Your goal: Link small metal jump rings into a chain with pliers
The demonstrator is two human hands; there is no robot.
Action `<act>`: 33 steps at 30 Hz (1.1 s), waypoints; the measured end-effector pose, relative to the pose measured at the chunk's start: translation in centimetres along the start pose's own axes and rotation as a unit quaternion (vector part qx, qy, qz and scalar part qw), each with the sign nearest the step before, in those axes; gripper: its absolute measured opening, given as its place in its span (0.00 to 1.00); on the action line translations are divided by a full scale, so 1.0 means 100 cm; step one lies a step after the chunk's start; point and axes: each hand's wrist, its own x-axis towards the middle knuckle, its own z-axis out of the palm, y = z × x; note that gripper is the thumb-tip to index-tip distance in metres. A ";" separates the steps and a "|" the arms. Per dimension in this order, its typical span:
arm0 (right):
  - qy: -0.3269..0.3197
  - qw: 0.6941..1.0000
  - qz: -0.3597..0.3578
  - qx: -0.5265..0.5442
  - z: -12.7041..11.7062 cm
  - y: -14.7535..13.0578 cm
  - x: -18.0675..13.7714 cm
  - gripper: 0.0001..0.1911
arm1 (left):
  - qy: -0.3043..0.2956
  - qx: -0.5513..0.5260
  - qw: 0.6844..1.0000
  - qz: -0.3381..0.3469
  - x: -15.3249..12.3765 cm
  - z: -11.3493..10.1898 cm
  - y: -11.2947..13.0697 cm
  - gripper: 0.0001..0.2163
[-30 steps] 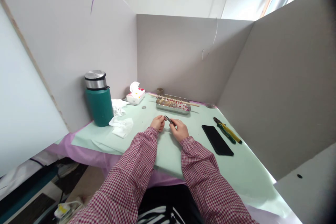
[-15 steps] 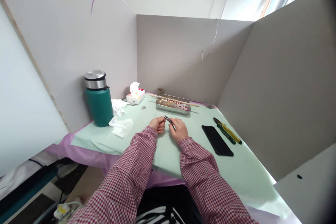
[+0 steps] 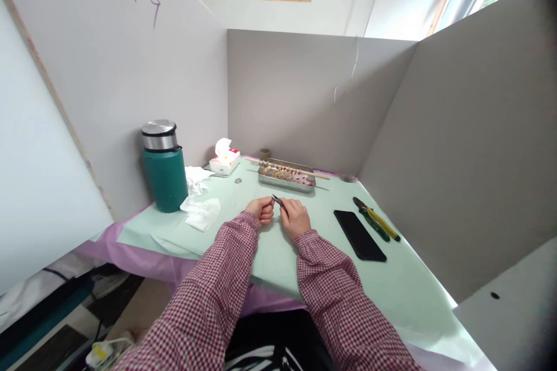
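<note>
2 hands: left hand [image 3: 261, 210], right hand [image 3: 296, 219]. 1 small metal tool [image 3: 278, 202], 1 green flask [image 3: 164, 171], 1 tissue pack [image 3: 224, 159], 2 crumpled tissues [image 3: 202, 211], 1 metal tray [image 3: 285, 175], 1 wooden stick [image 3: 319, 174], 1 black phone [image 3: 359, 235], 1 pliers [image 3: 376, 226].

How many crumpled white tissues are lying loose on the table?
2. One tissue lies beside the green bottle; the other tissue lies nearer, left of the left hand. More may hide behind the bottle.

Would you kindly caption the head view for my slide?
The left hand and right hand meet at a small dark tool, before a metal tray.
</note>
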 end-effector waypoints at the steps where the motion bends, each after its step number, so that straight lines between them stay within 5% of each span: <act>1: -0.001 1.000 -0.001 -0.001 0.000 0.000 0.000 0.16 | 0.000 0.000 1.000 0.000 0.000 0.000 0.000 0.07; 33: 0.007 1.000 0.013 -0.026 0.003 -0.004 0.001 0.14 | -0.012 -0.027 0.999 0.019 -0.001 0.000 -0.002 0.08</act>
